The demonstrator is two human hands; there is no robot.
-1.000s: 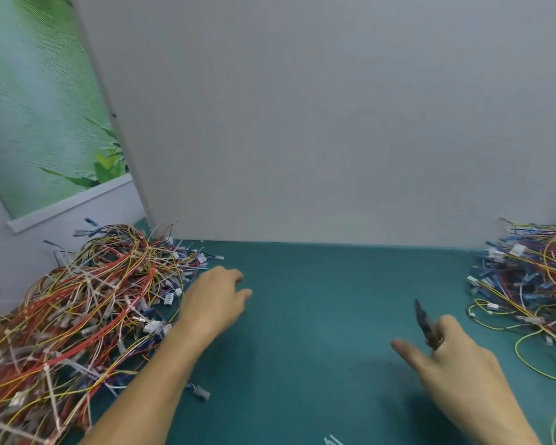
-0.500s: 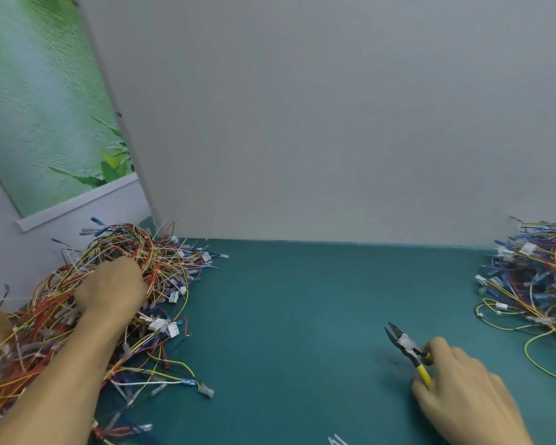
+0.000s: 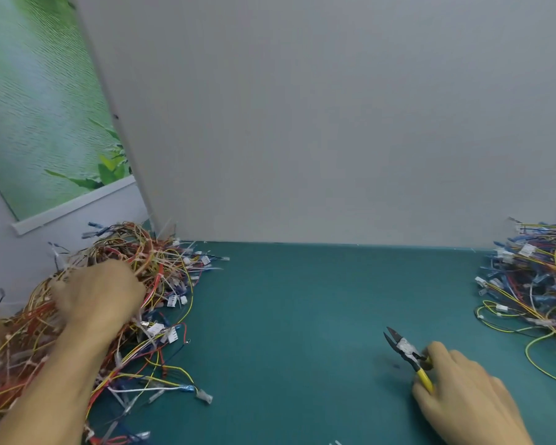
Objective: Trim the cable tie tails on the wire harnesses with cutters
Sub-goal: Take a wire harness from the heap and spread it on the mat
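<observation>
Moved: the left hand had settled deeper onto the wire pile at the desk's left.
Grip: blurred; whether it pinched wires could not be told.
Tool: the right hand was curled round the cutters.
Handling: wires likely light, floppy and tangling; best held beside a tie.

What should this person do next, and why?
Probably pull one harness from the left pile toward the cutters. The left hand is down in that tangle, its grip blurred, while the right hand holds the cutters over bare mat with nothing to cut.
</observation>
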